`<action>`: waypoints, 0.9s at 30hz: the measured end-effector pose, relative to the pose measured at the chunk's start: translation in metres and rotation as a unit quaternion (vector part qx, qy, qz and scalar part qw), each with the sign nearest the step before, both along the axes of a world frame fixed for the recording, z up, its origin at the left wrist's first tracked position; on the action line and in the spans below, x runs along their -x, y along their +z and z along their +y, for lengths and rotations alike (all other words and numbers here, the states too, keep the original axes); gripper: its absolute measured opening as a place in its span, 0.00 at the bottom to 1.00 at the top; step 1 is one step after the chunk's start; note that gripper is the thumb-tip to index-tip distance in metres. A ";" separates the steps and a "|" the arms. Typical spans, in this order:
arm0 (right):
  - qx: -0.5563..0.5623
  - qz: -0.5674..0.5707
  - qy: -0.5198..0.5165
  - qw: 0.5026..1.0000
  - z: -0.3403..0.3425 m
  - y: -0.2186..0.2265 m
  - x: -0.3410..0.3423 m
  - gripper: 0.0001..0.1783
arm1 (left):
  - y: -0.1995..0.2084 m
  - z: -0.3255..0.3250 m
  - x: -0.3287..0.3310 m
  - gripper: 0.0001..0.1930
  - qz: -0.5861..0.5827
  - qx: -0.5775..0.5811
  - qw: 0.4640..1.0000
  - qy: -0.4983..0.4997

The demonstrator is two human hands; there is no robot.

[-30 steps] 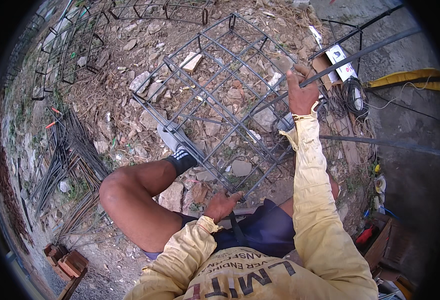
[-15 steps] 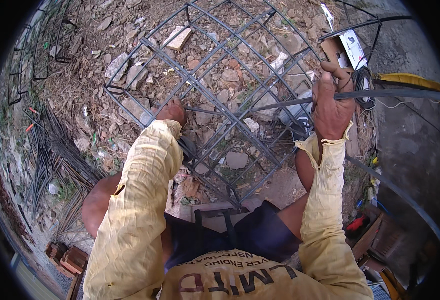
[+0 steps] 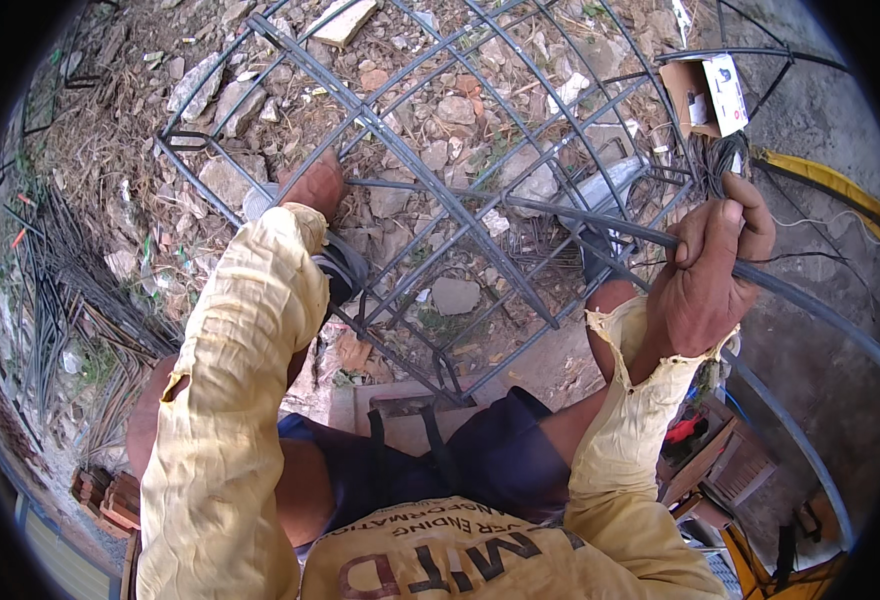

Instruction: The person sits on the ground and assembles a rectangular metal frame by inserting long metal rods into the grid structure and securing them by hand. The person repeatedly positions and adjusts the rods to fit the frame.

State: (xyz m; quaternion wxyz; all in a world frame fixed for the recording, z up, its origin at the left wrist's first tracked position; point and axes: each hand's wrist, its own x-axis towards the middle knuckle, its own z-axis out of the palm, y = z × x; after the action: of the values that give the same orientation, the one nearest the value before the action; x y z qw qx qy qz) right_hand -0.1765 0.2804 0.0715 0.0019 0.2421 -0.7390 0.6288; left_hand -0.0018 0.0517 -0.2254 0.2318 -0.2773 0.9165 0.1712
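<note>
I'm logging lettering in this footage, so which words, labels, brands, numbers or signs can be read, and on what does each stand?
Yellow shirt: large dark and reddish letters with smaller dark rows, partly cut by folds; wording withheld, as printed text isn't copied here.
Cardboard box: small dark and red marks on its white panel, too small to read.
Steel frame: no lettering that I can make out.

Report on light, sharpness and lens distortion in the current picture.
Head view: soft light, no crisp shadows on the rubble; head view, upper right: the box has a bright white side; head view, left: the rods look smeared near the rim, while the right hand is fairly clear; head view: fisheye, corners black.
</note>
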 end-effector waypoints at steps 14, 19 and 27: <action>0.099 -0.193 0.053 0.975 -0.011 0.010 0.002 0.20 | 0.016 0.000 0.003 0.43 0.058 0.014 0.998 0.018; 0.101 -0.167 -0.039 0.980 -0.019 0.007 -0.006 0.19 | 0.013 0.000 0.002 0.42 0.084 0.015 0.995 0.052; 0.141 -0.143 -0.052 0.978 -0.009 0.002 -0.020 0.16 | 0.030 -0.005 0.003 0.28 0.090 -0.028 0.994 0.052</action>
State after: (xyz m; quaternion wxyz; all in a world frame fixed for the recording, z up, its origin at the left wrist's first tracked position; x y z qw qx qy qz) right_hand -0.1562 0.2718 0.0736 -0.0369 0.1082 -0.6471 0.7538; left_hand -0.0045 0.0463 -0.1953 0.1472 -0.3011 0.9129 0.2331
